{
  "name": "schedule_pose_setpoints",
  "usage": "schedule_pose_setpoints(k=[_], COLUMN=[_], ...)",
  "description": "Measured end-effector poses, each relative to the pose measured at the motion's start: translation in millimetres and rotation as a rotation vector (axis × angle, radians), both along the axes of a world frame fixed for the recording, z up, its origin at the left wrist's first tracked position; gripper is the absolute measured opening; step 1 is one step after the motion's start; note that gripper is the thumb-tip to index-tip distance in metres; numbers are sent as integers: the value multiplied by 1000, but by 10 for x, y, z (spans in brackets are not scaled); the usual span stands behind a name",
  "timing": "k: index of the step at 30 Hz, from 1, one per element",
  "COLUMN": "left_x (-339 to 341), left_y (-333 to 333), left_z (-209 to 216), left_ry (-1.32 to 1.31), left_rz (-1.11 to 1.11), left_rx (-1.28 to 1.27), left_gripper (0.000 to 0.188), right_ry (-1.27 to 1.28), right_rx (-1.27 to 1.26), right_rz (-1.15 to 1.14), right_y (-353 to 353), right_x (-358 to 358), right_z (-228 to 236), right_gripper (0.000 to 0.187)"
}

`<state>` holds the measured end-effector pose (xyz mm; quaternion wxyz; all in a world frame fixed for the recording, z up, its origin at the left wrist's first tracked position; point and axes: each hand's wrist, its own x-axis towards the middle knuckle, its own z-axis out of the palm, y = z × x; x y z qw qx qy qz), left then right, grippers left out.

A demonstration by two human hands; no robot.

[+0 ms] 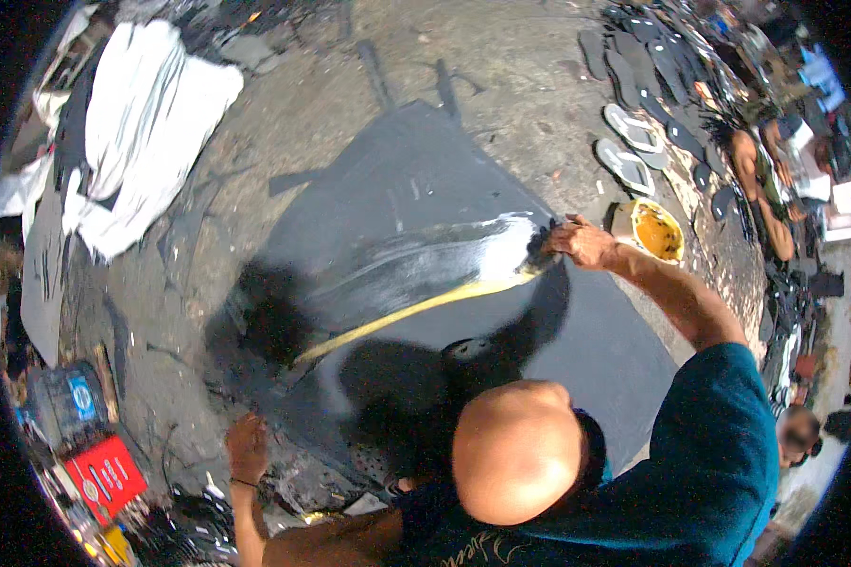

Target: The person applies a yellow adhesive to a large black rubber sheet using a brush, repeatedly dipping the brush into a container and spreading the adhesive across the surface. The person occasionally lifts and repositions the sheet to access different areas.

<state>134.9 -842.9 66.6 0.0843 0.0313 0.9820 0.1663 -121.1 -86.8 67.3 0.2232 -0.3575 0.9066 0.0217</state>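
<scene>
A large dark grey sheet (pixel 586 326) lies flat on the ground before me. My right hand (pixel 584 243) is closed on a small black piece (pixel 543 240), pressed to the sheet near its right edge. The kind of that piece is hard to make out. A yellow streak (pixel 425 304) runs from beside it down to the left, below a shiny, wet-looking band (pixel 454 248). My left hand (pixel 246 448) is held off the sheet's lower left side, its fingers curled in with nothing seen in them. A yellow tub (pixel 654 230) of orange-yellow paste stands beyond my right forearm.
Grey flip-flops (pixel 626 167) and rows of dark soles (pixel 624 71) lie at the far right. People sit along the right side. White cloth (pixel 151 123) is heaped at far left, above a red box (pixel 107 477). A rounded bare-skinned shape (pixel 517 454) hides part of the sheet.
</scene>
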Motion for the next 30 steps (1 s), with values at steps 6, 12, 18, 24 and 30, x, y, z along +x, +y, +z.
schedule_pose_setpoints(k=[6,12,18,24,30], left_x=[-1047,-2244,-3421,-4089,-4018], left_y=[-407,89,-778,-630,-174], left_z=[70,163,-1346,-1962,-1538], left_ry=[-135,-115,122,540,467], left_rz=[-222,-180,-72,481,579], left_rx=[-163,-121,-436,-346,-308], left_gripper=[28,38,49,55,60], right_ry=[160,284,306,251,242], right_rx=[-84,-439,-137,-163,-248], right_rz=[-363,-1526,-1739,-1709,-1669], right_y=[-143,-393,-973,-1480,-1845], right_x=[1464,1365,744,-269,-778], right_z=[-382,239,-358,-371,-295], right_gripper=[71,29,31,33,31])
